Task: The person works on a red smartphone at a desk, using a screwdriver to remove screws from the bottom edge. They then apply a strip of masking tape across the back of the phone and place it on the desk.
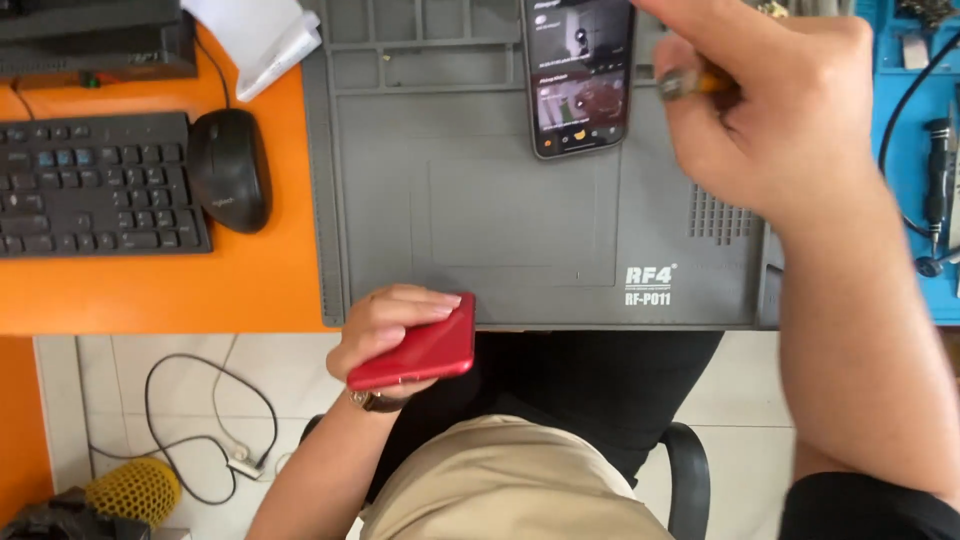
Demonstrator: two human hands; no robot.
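My left hand (385,322) grips a red phone (420,348) by its edges, just off the near edge of the grey work mat (520,220). My right hand (770,110) is raised over the mat's far right, fingers closed around a small tool with an orange handle (700,85). A black phone (580,75) with a lit screen lies on the mat beside that hand.
A black keyboard (95,185) and black mouse (230,168) sit on the orange desk (250,280) at left, with white paper (265,35) behind. A blue mat (915,120) with tools and a cable lies at right. Below are a white cable (215,420), a yellow mesh object (135,490) and a chair armrest (685,475).
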